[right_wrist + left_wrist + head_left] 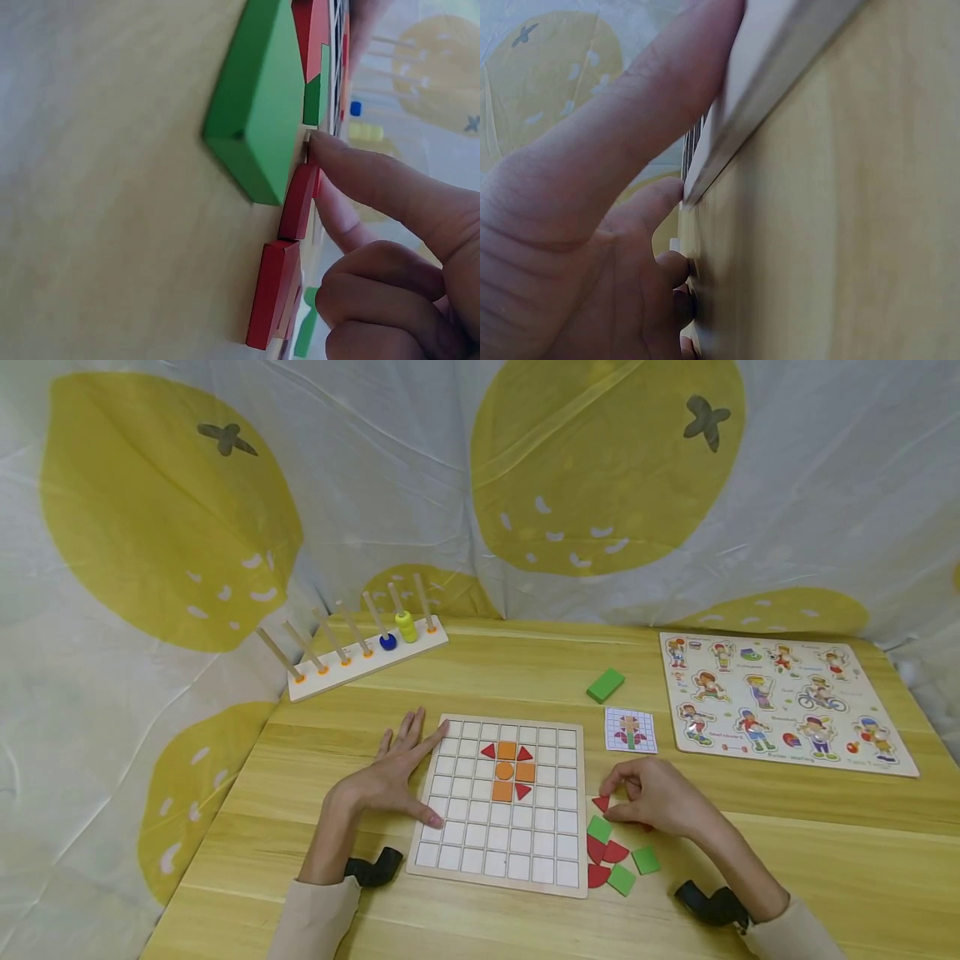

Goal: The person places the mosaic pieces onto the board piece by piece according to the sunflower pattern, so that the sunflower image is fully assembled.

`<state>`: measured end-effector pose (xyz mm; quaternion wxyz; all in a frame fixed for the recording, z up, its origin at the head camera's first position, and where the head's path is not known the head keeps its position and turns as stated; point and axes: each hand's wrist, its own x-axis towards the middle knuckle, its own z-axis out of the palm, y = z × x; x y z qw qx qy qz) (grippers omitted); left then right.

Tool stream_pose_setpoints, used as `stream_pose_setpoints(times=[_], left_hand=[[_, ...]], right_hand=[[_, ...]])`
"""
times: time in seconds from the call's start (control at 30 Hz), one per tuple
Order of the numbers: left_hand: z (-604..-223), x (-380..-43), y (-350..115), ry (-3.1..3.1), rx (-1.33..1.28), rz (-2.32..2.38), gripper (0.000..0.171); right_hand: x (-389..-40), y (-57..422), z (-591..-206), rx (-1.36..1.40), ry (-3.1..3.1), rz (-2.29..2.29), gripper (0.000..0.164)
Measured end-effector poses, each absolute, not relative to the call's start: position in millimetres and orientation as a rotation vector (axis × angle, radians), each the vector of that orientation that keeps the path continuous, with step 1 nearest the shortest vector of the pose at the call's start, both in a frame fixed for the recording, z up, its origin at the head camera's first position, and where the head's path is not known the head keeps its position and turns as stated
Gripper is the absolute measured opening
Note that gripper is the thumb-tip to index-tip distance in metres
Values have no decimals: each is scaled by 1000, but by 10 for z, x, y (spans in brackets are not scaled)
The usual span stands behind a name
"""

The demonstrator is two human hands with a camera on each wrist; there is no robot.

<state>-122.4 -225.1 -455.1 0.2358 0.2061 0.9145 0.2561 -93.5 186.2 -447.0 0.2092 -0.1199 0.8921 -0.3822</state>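
Observation:
My left hand (pixel 390 777) lies with fingers spread at the left edge of a white gridded pattern board (pixel 480 841). In the left wrist view its thumb (pixel 645 97) presses on the board's rim. On the grid sit orange squares (pixel 506 751), an orange circle (pixel 505 771) and red triangles (pixel 524 753). Right of the board, my right hand (pixel 656 795) pinches a red triangle (pixel 601 804) between thumb and index finger, low over the table. Beside it lie green squares (pixel 645 860) and red quarter-circles (pixel 616 852). The fingertips partly hide the triangle in the right wrist view.
A pattern card (pixel 631 730) and a green block (pixel 605 685) lie beyond the right hand. Farther right is a picture puzzle board (pixel 787 702). A peg stand (pixel 367 662) with blue and yellow beads stands at the back left, near the lemon-print cloth (pixel 390 468).

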Motion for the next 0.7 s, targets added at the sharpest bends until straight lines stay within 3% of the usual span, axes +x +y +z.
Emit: stream_pose_setpoints(times=[0.4, 0.7], left_hand=[[-4540, -1215, -2256, 2511, 572, 711, 139], [-4539, -1214, -2250, 2507, 564, 715, 139]], right_hand=[[-1003, 1813, -4444, -321, 2526, -1112, 18], [-1130, 1229, -4350, -405, 2501, -1165, 15]])
